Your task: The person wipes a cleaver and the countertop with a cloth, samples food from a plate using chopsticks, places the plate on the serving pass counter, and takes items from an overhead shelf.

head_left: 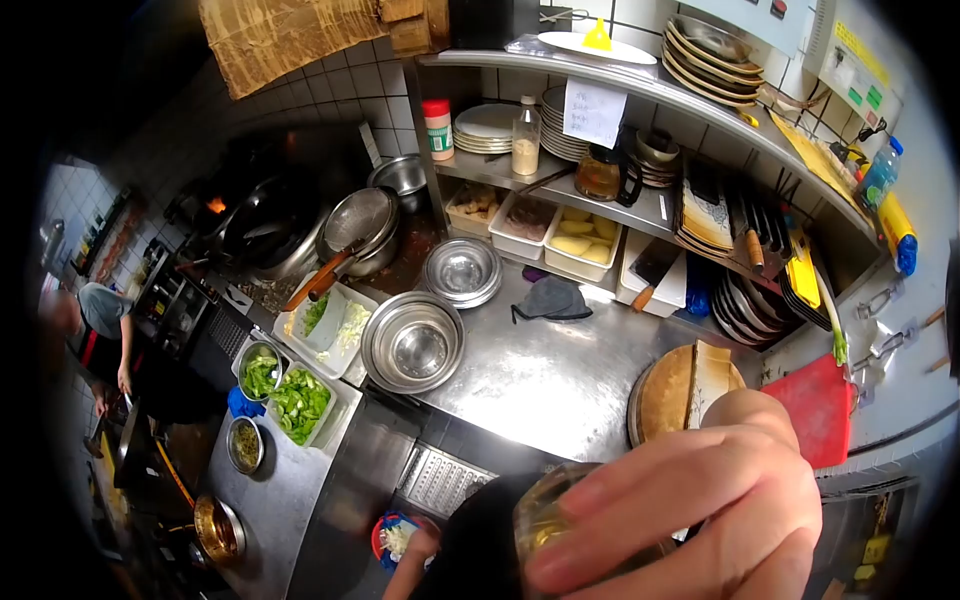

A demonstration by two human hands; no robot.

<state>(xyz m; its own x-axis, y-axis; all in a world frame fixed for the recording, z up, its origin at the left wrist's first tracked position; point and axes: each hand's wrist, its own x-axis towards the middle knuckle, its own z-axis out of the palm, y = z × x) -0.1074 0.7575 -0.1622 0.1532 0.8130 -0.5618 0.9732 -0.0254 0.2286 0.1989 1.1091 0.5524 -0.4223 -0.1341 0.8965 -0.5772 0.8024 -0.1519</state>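
Note:
Close to the camera, my right hand [700,500] is wrapped round a clear glass [535,510] with pale yellow liquid in it. The hand hides much of the glass. Low in the view, my left hand [422,550] is at the edge of a red-rimmed bowl [377,540], small in view, and appears to grip it. Chopped whitish food [396,541] and something blue and white show in the bowl. Behind my right hand stands a round wooden chopping block [655,390], with a cleaver-like blade [710,375] over it.
A steel counter [530,370] holds stacked metal bowls [412,342] and a grey cloth [552,300]. Tubs of cut greens [300,405] stand left. Shelves carry plates [490,125] and food trays [583,240]. A red board [815,410] leans right. Another person [100,310] works far left near a wok.

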